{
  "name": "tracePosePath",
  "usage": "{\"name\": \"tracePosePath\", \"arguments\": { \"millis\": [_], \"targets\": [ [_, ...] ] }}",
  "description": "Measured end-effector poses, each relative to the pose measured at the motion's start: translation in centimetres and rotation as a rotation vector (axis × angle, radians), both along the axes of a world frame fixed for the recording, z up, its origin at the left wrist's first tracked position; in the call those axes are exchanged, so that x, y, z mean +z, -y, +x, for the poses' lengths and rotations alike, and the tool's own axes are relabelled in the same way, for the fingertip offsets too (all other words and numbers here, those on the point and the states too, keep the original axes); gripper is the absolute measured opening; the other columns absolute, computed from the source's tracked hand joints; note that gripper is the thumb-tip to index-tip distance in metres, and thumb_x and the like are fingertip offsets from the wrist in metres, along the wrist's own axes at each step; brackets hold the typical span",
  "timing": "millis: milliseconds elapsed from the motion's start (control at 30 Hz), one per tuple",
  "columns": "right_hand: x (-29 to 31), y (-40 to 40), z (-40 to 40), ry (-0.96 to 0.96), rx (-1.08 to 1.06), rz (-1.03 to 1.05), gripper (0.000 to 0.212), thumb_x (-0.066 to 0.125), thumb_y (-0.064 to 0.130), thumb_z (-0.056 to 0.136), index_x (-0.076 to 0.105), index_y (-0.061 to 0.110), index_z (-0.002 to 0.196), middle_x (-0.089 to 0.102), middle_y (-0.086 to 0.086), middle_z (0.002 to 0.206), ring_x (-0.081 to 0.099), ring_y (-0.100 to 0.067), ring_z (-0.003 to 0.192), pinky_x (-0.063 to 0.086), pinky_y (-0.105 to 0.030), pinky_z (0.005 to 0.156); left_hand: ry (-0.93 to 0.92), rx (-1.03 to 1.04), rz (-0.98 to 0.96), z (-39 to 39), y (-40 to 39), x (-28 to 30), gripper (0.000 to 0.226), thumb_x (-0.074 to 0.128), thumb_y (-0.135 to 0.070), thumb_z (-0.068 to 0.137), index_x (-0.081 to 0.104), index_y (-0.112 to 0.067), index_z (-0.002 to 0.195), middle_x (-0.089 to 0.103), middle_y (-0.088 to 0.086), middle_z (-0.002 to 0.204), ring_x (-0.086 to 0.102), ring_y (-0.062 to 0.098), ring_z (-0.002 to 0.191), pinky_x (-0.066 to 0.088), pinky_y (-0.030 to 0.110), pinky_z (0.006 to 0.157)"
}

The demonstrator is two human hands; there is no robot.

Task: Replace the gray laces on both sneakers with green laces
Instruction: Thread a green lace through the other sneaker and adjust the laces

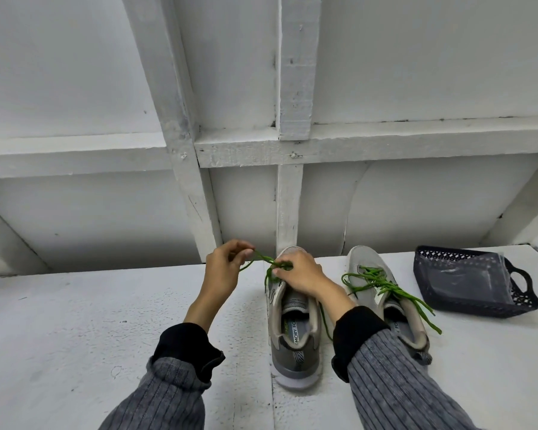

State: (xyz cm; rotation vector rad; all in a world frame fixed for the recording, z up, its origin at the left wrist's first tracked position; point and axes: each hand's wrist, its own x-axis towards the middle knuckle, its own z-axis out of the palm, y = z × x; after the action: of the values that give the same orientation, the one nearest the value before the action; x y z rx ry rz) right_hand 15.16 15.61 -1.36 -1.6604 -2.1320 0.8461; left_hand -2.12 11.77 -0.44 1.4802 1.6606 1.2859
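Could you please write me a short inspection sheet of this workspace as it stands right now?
Surface: white painted table, scuffed and speckled.
Job's things: left sneaker stands heel toward the camera, its green lace being worked; right sneaker beside it carries a green lace with loose ends trailing onto the table. No gray laces seen.
Clutter: dark mesh basket at the right, holding a clear plastic packet.
Grippers: left hand pinches a lace end, raised; right hand grips the lace over the sneaker's eyelets.
Cables: nothing seen.
Surroundings: white wooden wall framing behind the table.
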Motion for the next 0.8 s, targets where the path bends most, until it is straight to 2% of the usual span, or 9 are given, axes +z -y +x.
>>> {"name": "tracePosePath", "arguments": {
  "millis": [67,100,167,233,367,500,633,733,800],
  "targets": [
    [-0.2,-0.1,-0.1,0.062,-0.012,-0.015,0.016,0.059,0.029,0.090,0.062,0.028,0.074,0.060,0.007,0.091,0.051,-0.024,0.108,0.038,-0.042,0.092,-0.008,0.030,0.011,-0.3,-0.1,-0.2,0.012,0.062,-0.009,0.092,0.069,-0.017,0.087,0.069,-0.007,0.081,0.063,0.001,0.077,0.043,0.006,0.065],
    [-0.1,-0.1,0.1,0.094,-0.046,0.007,0.019,0.054,0.026,0.092,0.058,0.026,0.074,0.060,0.003,0.093,0.049,-0.027,0.109,0.036,-0.042,0.091,-0.014,0.061,0.020,-0.4,-0.2,-0.3,0.011,0.061,-0.010,0.093,0.069,-0.016,0.088,0.068,-0.008,0.081,0.061,0.001,0.077,0.041,0.005,0.065],
    [0.1,-0.4,1.0,0.158,-0.158,0.123,0.017,0.043,0.023,0.096,0.058,0.016,0.092,0.061,-0.008,0.105,0.048,-0.032,0.110,0.038,-0.043,0.090,-0.023,0.158,0.054,-1.0,-0.3,-0.3,0.011,0.058,-0.011,0.095,0.066,-0.016,0.089,0.066,-0.005,0.081,0.057,0.003,0.075,0.038,0.004,0.062],
    [0.6,-0.9,2.4,0.171,-0.289,0.203,0.022,0.038,0.021,0.098,0.055,0.008,0.105,0.062,-0.013,0.108,0.051,-0.034,0.107,0.041,-0.043,0.089,0.028,0.295,0.094,-1.7,-0.6,-0.3,0.010,0.053,-0.013,0.097,0.061,-0.016,0.092,0.065,-0.001,0.081,0.055,0.009,0.073,0.037,0.007,0.060],
    [1.1,-2.0,6.3,0.007,-0.524,0.210,0.022,0.039,0.010,0.096,0.055,0.006,0.111,0.061,-0.017,0.109,0.056,-0.035,0.099,0.043,-0.035,0.073,0.245,0.557,0.050,-2.8,-1.2,-0.6,0.010,0.044,-0.018,0.102,0.053,-0.016,0.100,0.061,0.000,0.083,0.056,0.018,0.088,0.040,0.029,0.080],
    [1.1,-2.0,10.1,-0.154,-0.741,0.214,0.027,0.042,0.008,0.096,0.062,0.009,0.113,0.058,-0.016,0.119,0.054,-0.034,0.108,0.040,-0.035,0.077,0.276,0.658,-0.018,-2.8,-1.2,-1.3,0.017,0.042,-0.021,0.102,0.056,-0.011,0.107,0.063,0.001,0.089,0.053,0.018,0.088,0.033,0.025,0.077],
    [1.2,-1.4,12.8,-0.266,-0.920,0.319,0.012,0.056,0.003,0.092,0.063,0.002,0.101,0.059,-0.020,0.114,0.057,-0.031,0.094,0.034,-0.028,0.072,0.277,0.626,-0.060,-1.5,-1.1,-1.4,0.018,0.044,-0.022,0.102,0.057,-0.012,0.110,0.067,-0.001,0.092,0.050,0.014,0.092,0.030,0.023,0.079],
    [2.4,-0.6,14.2,-0.365,-1.020,0.463,0.027,0.051,-0.016,0.083,0.061,-0.002,0.103,0.053,-0.021,0.119,0.056,-0.029,0.098,0.035,-0.024,0.077,0.269,0.656,-0.099,-0.6,-1.1,-1.3,0.021,0.045,-0.023,0.102,0.061,-0.010,0.107,0.069,-0.002,0.095,0.047,0.013,0.092,0.031,0.025,0.079],
    [3.0,0.0,14.4,-0.329,-0.956,0.589,0.037,0.047,-0.023,0.078,0.058,-0.002,0.107,0.048,-0.019,0.122,0.052,-0.027,0.100,0.039,-0.024,0.082,0.252,0.677,-0.118,-0.3,-1.1,-1.2,0.019,0.047,-0.025,0.101,0.061,-0.013,0.102,0.069,-0.001,0.094,0.049,0.015,0.093,0.030,0.026,0.078]
  ]
}}
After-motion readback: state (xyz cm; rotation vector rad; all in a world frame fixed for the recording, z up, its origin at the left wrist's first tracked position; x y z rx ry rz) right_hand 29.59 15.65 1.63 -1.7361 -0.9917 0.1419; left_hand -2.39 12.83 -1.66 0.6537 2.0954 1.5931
